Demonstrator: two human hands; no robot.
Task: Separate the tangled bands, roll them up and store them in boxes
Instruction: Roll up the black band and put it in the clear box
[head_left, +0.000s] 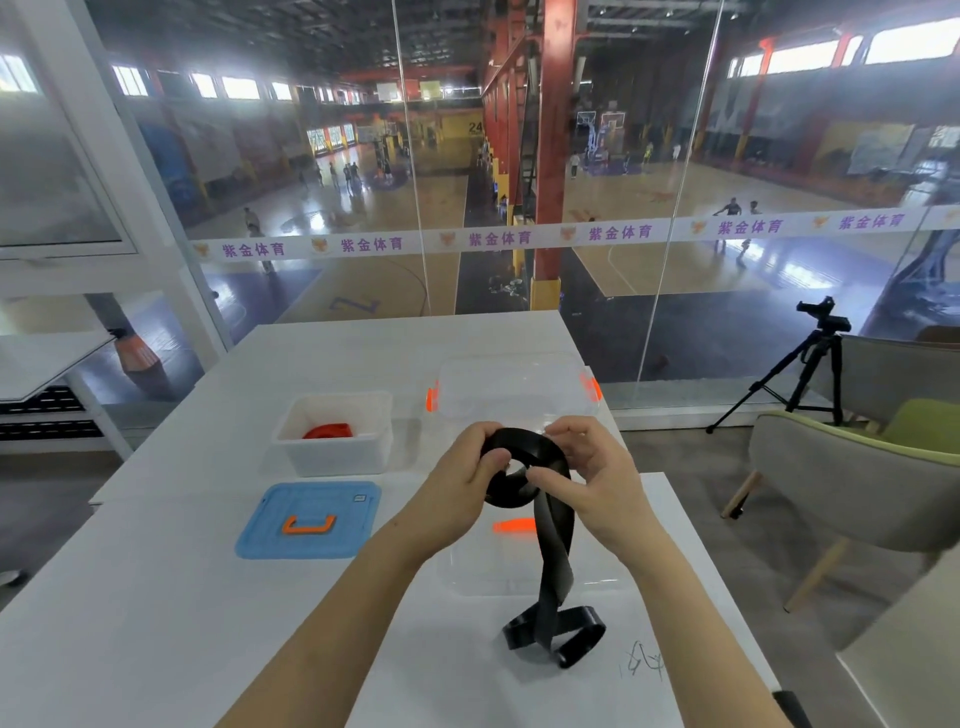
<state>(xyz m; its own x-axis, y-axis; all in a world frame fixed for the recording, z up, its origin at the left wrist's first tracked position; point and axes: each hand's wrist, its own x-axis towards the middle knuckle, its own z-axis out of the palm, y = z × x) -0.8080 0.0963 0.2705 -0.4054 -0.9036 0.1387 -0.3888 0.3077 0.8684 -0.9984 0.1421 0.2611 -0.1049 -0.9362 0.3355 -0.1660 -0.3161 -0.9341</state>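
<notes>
A black band (555, 551) is partly rolled into a loose coil held above the table. My left hand (467, 478) grips the coil's left side and my right hand (592, 478) pinches its right side. The band's free tail hangs down and curls in loops on the white table (156, 597). A rolled red band (328, 431) lies inside a small white box (337, 457) at the left. A clear box with orange latches (519, 389) stands behind my hands.
A blue lid with an orange handle (309, 519) lies flat in front of the white box. A clear lid with an orange handle (514, 526) lies under my hands. A chair (857, 478) and a tripod (810, 374) stand to the right. A glass wall is beyond the table.
</notes>
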